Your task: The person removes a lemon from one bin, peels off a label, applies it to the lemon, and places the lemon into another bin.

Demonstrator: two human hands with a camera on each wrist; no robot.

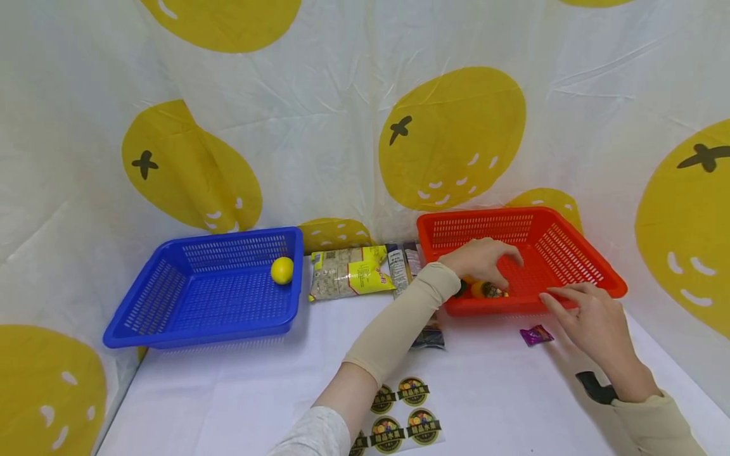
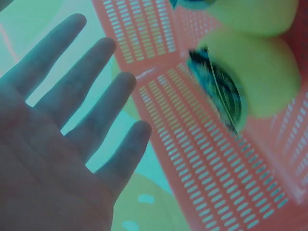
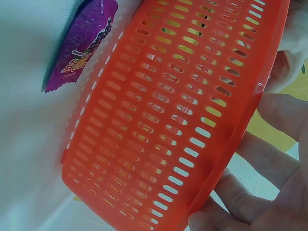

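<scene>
I have the left hand (image 1: 481, 258) inside the red basket (image 1: 570, 256), which sits toward the table's far right edge. From the head view the fingers arch down over a small orange and dark-topped item (image 1: 487, 290) lying against the basket's near wall. The left wrist view shows those fingers (image 2: 91, 101) straight and spread, not closed on anything, so I read the hand as wide and only hovering over or brushing the item; whether it actually touches is hard to tell from these angles.

My right hand (image 1: 593, 320) rests at the basket's near right rim, fingers relaxed, with fingertips (image 3: 231, 211) against the outside of the slotted wall (image 3: 163, 125). That looks to me like bracing, so the light basket does not slide while the other hand works inside. A purple wrapped sweet (image 1: 536, 334) lies on the table just beside that wall, close to the right hand.

The blue basket (image 1: 171, 304) stands well apart at the far left, holding a lemon (image 1: 282, 270) by its right wall. Between the baskets lie snack packets (image 1: 350, 271). Round stickers (image 1: 399, 411) sit at the near edge. The white table (image 1: 239, 392) in front of the blue basket leaves room for moving.
</scene>
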